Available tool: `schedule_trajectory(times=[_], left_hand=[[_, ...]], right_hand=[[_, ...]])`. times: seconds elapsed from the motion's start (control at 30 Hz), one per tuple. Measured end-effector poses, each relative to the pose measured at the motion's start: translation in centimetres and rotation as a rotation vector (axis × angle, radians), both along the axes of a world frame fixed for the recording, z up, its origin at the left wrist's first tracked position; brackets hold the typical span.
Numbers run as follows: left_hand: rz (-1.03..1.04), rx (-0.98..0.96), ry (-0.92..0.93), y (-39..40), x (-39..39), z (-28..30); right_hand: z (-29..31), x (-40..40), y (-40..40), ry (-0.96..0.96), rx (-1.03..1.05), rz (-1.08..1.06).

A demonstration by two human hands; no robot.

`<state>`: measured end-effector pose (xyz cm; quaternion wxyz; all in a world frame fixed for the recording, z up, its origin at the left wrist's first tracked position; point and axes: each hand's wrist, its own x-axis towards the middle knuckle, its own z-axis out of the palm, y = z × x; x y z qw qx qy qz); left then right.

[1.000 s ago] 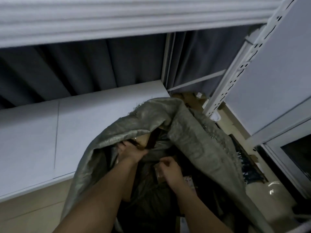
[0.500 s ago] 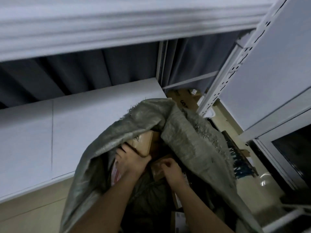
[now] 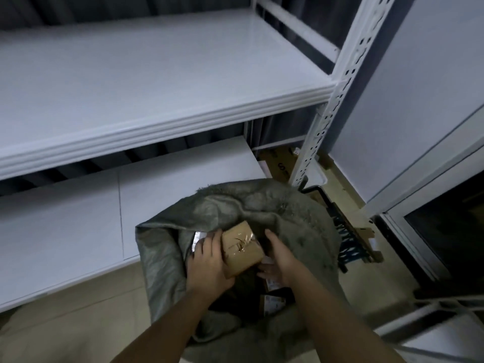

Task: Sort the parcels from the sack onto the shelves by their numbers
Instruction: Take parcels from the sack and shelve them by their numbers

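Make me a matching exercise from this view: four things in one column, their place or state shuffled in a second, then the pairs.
1. cardboard parcel
2. sack
3. upper shelf
4. left hand

A. gripping the parcel's left edge
B. standing open on the floor
C. held over the sack's mouth
D. white and bare, above the lower shelf

Pairs: 1-C, 2-B, 3-D, 4-A

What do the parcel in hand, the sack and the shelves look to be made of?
Parcel: brown cardboard, wrapped in glossy clear tape that glints. Sack: grey-green woven fabric, probably plastic weave, matte, with a frayed rim. Shelves: likely white painted metal, smooth, with a ribbed front edge.
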<state>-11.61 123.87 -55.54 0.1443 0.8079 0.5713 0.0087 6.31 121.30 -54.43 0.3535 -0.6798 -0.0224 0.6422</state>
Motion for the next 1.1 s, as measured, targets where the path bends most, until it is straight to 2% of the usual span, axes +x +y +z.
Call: schedule_trajectory(times=[0.13, 0.37, 0.43, 0.5, 0.57, 0.67, 0.73, 0.9, 1.1], left_hand=[[-0.237, 0.04, 0.081, -1.6, 0.1, 3.8], [-0.454, 0.184, 0.076, -3.3, 0.6, 9.1], [-0.428, 0.051, -0.028, -3.7, 0.6, 10.7], [-0.292, -0.114, -0.167, -4.2, 0.8, 12.3], [-0.061, -0.313, -0.331, -4.5, 1.3, 13.7], [0.318, -0.711, -0.68, -5.4, 2.2, 15.8], [0.476, -0.893, -0.788, -6.5, 2.2, 16.9], [0.469, -1.128, -0.891, -11.0, 1.5, 18.4], [0.379, -1.176, -0.844, -18.0, 1.2, 19.4]], right_hand=[[3.6, 0.6, -2.2, 0.1, 0.0, 0.031], [9.2, 2.0, -5.0, 0.209, 0.011, 0.036], [10.4, 2.4, -5.9, 0.188, 0.023, 0.04], [11.5, 2.7, -6.8, 0.137, 0.047, 0.028], [12.2, 3.0, -8.0, 0.112, 0.069, -0.021], [13.4, 3.0, -9.9, 0.086, 0.115, -0.062], [14.5, 2.6, -11.5, 0.079, 0.141, -0.095], [16.9, 0.3, -17.7, 0.059, 0.19, -0.173], [18.2, -2.4, -26.8, -0.027, 0.218, -0.297]])
